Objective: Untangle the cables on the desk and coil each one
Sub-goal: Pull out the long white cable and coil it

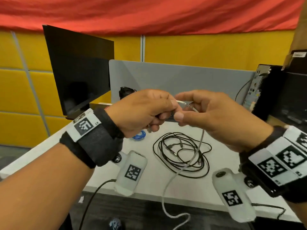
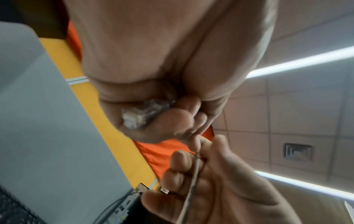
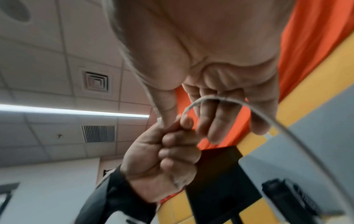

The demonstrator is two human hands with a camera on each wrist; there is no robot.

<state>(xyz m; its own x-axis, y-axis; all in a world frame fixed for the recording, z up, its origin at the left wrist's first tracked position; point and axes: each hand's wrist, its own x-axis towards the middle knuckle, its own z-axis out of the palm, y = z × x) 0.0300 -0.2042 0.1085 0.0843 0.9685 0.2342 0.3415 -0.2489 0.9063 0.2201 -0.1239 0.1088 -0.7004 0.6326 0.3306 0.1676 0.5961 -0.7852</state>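
Both hands up over desk (image 1: 221,183). Left hand (image 1: 141,112) fist grips clear plug (image 2: 145,112) of thin grey cable (image 1: 196,153); right hand (image 1: 214,118) pinches it w/ thumb + forefinger. Slack hangs over desk edge. Below: loose black cable (image 1: 181,153) loops, small blue coil (image 1: 140,135), monitor (image 1: 79,70) behind.

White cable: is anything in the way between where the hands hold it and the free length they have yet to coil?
Partly. The left hand and right hand pinch the white cable above the desk. Its slack drops across the tangled black cable and over the desk's front edge. Whether the two are interlaced cannot be told.
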